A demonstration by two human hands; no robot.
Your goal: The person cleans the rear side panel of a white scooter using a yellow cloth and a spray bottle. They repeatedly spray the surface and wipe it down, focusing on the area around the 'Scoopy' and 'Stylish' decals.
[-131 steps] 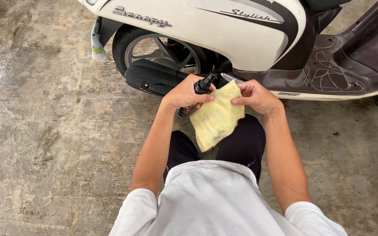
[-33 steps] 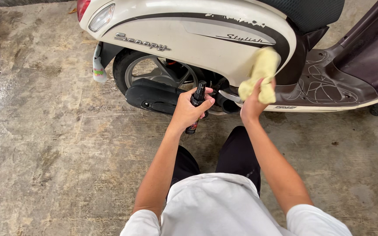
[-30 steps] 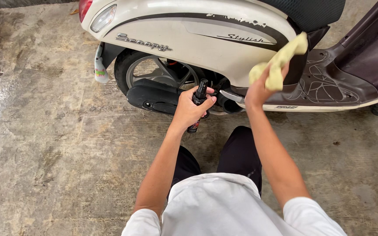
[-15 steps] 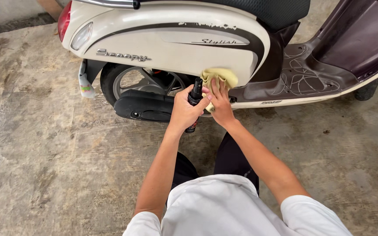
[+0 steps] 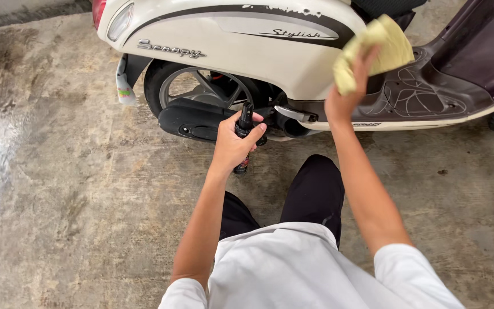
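Fingers of the right hand (image 5: 347, 97) bunch a yellow cloth (image 5: 375, 51) against the scooter's cream panel (image 5: 247, 48); soft and light, it likely grips anywhere. Left hand (image 5: 232, 143) wraps a small black bottle (image 5: 243, 137) mid-body, probably rigid and smooth.

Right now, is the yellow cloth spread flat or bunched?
Bunched: the right hand grips the cloth in folds against the scooter.

floor: stained grey concrete floor (image 5: 58, 200), looking wet at the left
sitting on it: cream scooter (image 5: 247, 51), its rear wheel (image 5: 201, 91) touching down
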